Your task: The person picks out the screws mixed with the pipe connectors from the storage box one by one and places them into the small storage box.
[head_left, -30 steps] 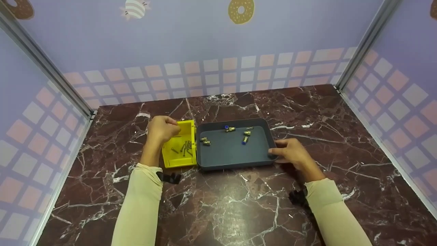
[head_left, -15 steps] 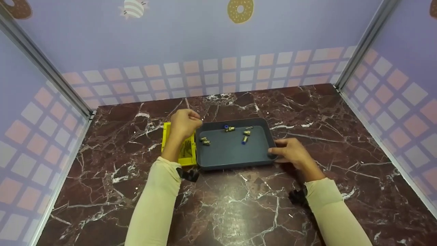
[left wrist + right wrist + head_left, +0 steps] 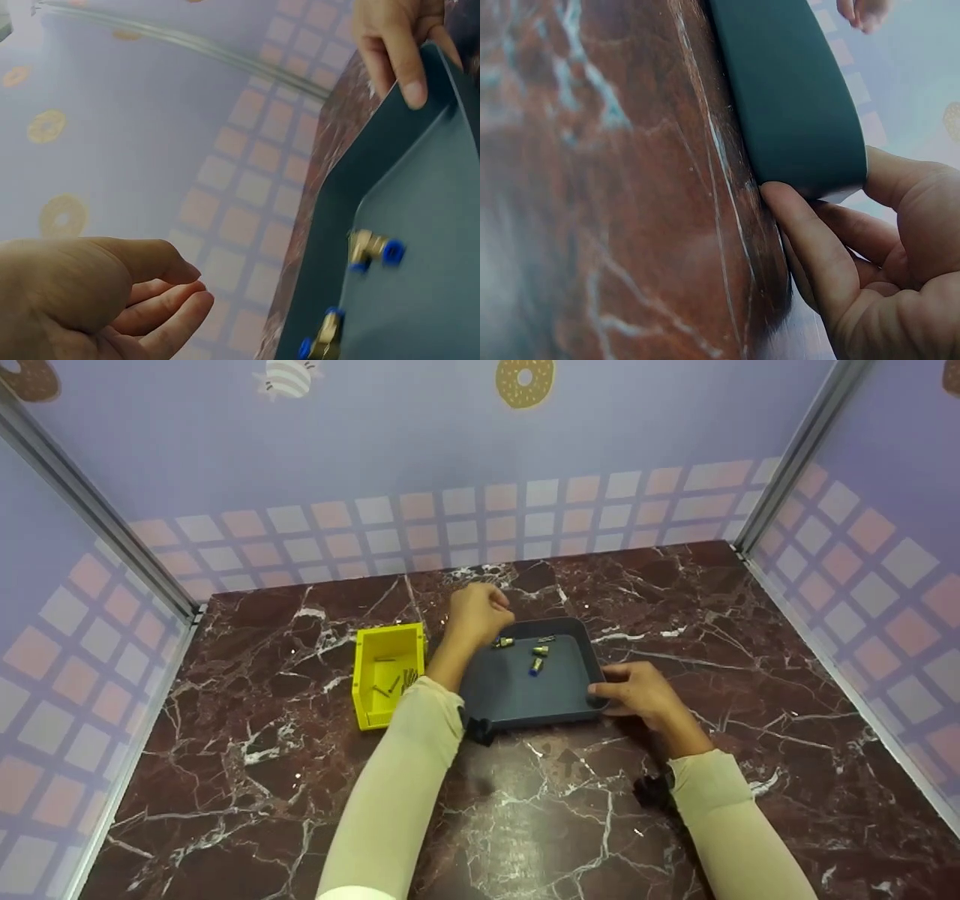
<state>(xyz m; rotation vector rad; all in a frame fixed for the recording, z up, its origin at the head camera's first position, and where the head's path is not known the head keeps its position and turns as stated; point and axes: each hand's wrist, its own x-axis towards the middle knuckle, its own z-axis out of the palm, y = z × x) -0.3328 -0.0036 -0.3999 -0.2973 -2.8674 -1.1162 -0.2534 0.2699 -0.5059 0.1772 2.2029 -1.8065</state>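
Observation:
A dark grey tray (image 3: 517,697) stands mid-table with several brass pipe fittings (image 3: 540,650) in it, some with blue ends. One small screw (image 3: 546,638) lies near its back wall. My left hand (image 3: 478,615) is over the tray's back left part, hiding that corner. Its thumb and fingers are loosely curled, with nothing visible between them in the left wrist view. My right hand (image 3: 641,697) holds the tray's right side, thumb over the rim and fingers against the outer wall. Left of the tray, a yellow bin (image 3: 364,682) holds several screws (image 3: 407,680).
The marble-patterned table (image 3: 262,780) is enclosed by printed panels (image 3: 420,442) at the back and both sides. The left forearm crosses over the front left of the tray, next to the bin.
My left hand has moved right from above the yellow bin to above the tray. The right hand has stayed at the tray's right side.

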